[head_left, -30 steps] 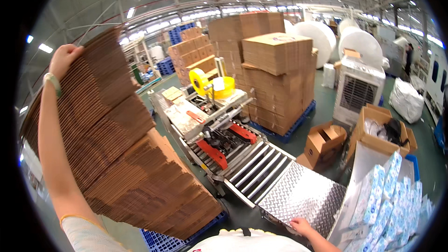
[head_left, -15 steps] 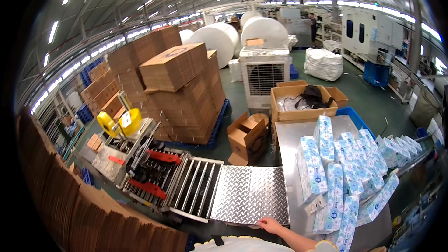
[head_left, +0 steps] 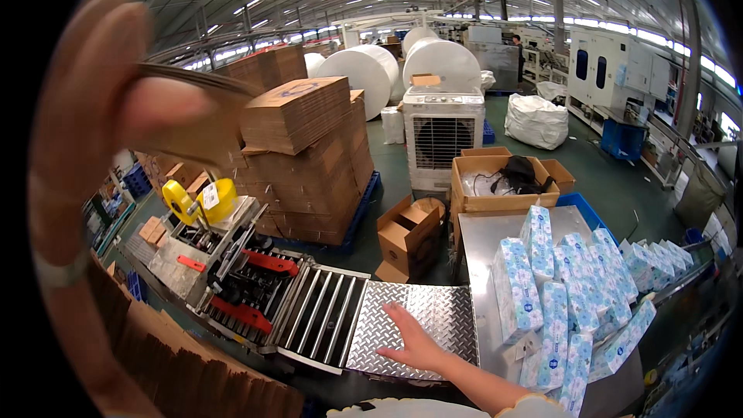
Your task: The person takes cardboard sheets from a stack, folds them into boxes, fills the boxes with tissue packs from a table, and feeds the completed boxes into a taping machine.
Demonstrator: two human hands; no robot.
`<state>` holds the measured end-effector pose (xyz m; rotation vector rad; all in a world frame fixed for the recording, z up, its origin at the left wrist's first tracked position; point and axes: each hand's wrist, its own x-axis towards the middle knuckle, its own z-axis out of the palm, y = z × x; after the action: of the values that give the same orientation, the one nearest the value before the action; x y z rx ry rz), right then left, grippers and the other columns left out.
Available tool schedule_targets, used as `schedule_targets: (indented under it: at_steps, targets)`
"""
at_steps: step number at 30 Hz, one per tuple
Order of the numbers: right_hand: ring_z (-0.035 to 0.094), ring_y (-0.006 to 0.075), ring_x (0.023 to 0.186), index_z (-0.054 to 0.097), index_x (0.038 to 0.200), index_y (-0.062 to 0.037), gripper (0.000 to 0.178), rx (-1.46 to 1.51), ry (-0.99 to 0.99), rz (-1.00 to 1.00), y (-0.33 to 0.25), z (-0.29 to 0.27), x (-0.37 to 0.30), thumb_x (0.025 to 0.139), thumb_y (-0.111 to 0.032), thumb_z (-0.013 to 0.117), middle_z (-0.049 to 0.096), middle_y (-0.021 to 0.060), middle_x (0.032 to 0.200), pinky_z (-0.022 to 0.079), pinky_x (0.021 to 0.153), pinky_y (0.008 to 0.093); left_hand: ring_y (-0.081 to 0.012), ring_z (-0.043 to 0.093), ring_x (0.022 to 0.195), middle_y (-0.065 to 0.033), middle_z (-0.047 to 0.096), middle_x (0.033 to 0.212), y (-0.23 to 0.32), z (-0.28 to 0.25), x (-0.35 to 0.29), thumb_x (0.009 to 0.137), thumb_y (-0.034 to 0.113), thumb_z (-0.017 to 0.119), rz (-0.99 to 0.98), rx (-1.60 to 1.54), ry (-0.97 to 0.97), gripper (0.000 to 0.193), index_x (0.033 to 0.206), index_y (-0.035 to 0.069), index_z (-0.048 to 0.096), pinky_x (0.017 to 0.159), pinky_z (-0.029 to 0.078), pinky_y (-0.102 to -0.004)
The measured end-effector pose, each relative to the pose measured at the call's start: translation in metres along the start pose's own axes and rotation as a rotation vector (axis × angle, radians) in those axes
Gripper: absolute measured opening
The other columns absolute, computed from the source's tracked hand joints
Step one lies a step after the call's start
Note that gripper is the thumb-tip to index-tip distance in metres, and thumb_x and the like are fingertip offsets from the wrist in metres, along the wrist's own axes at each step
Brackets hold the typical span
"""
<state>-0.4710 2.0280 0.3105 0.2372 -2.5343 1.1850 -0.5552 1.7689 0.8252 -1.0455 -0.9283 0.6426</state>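
Close in front at the far left, my left hand [head_left: 81,131] is raised, its thumb and fingers pinching a folded flat cardboard carton [head_left: 190,133]. The carton is blurred and seen nearly edge-on. My right hand [head_left: 418,347] holds nothing; its fingers are spread above a metal plate with a raised diamond pattern [head_left: 449,313]. To the right of that hand, several blue-and-white soft tissue packs [head_left: 553,344] lie piled on a steel table [head_left: 484,263]. Below my left hand stands a row of flat cartons [head_left: 209,387] on edge.
A roller conveyor [head_left: 321,317] joins the plate to a carton sealer with yellow tape rolls [head_left: 220,200]. Beyond are stacked flat cartons on a pallet [head_left: 309,178], an open carton [head_left: 410,236], an air cooler [head_left: 443,139] and a carton with a black bag [head_left: 495,197].
My left hand has come up into view at the left with a flat carton. My right hand has moved up and left over the plate, its fingers spreading.
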Motion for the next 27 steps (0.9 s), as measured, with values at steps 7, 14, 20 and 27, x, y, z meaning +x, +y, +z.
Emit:
schedule_targets:
  at_steps: [7, 14, 20, 27]
  targets:
    - [0.010, 0.0473, 0.154, 0.007, 0.162, -0.0071, 0.132, -0.173, 0.229, -0.013, -0.054, -0.047, 0.018, 0.071, -0.059, 0.087, 0.002, 0.0287, 0.167, 0.018, 0.123, 0.0568, -0.0155, 0.038, 0.059, -0.0024, 0.035, 0.066, 0.097, 0.063, -0.062, 0.109, 0.054, 0.031, -0.706, -0.714, 0.178, 0.063, 0.068, 0.008, 0.040, 0.054, 0.027, -0.0330]
    - [0.065, 0.0331, 0.075, 0.061, 0.098, -0.0060, 0.028, -0.455, 0.316, -0.011, -0.048, -0.063, 0.031, 0.083, -0.021, 0.079, 0.065, 0.0096, 0.079, 0.053, 0.080, 0.0454, -0.0171, 0.055, 0.075, -0.0054, 0.060, 0.082, 0.296, 0.143, -0.246, 0.113, 0.037, 0.035, -1.898, -0.842, 0.326, 0.047, 0.091, 0.002, 0.057, 0.066, 0.043, -0.0323]
    - [0.065, 0.0347, 0.070, 0.058, 0.087, -0.0069, 0.022, -0.631, -0.024, 0.122, 0.020, 0.025, 0.054, 0.091, -0.025, 0.070, 0.063, 0.0127, 0.073, 0.053, 0.066, 0.0461, -0.0420, 0.012, 0.154, -0.0312, 0.012, 0.164, 0.536, 0.083, -0.277, 0.090, 0.049, 0.075, -2.394, -1.116, -0.748, 0.112, 0.158, -0.010, 0.008, 0.126, 0.014, -0.0485]
    - [0.059, 0.0323, 0.128, 0.060, 0.140, -0.0081, 0.058, 0.000, -0.545, 0.639, 0.020, 0.008, 0.095, 0.107, -0.052, 0.041, 0.062, 0.0196, 0.139, 0.045, 0.108, 0.0410, -0.0322, 0.011, 0.155, -0.0225, 0.003, 0.169, 0.544, 0.066, -0.292, 0.095, 0.027, 0.072, -2.323, -1.461, -0.540, 0.104, 0.162, -0.001, -0.002, 0.126, 0.008, -0.0412]
